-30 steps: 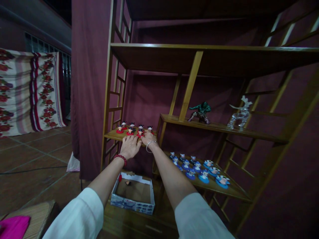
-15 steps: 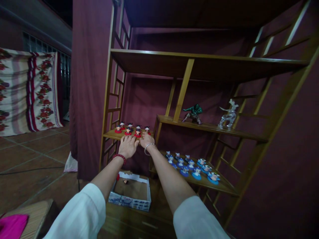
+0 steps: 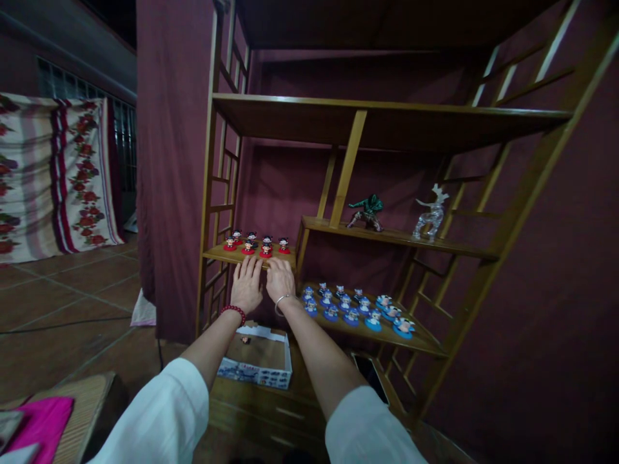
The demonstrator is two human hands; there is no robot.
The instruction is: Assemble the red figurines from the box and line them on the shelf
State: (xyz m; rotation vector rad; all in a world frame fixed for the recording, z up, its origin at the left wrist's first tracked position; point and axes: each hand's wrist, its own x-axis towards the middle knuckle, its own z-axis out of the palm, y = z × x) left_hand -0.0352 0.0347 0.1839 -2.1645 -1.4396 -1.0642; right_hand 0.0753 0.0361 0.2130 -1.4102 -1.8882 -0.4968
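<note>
Several small red-based figurines (image 3: 248, 246) with black hair stand in two rows on the left shelf (image 3: 222, 254). My left hand (image 3: 247, 285) is at this shelf's front edge, just in front of the figurines, with its fingers stretched out and nothing held. Beside it, my right hand (image 3: 280, 280) is open at the same edge, fingers slightly bent and apart from the figurines. Whether the fingertips touch the wood is hard to tell. Below my hands sits an open cardboard box (image 3: 267, 374) with one small figurine (image 3: 245, 340) inside.
Several blue-based figurines (image 3: 352, 316) stand on the lower right shelf. Above them are a dark green crouching statue (image 3: 370, 211) and a clear deer statue (image 3: 429, 214). A dark flat object (image 3: 370, 377) lies under that shelf. Pink cloth (image 3: 46, 419) is at lower left.
My right hand has drawn back from the right-hand red-based figurine to the shelf's front edge. My left hand stays near the edge. The view has shifted slightly.
</note>
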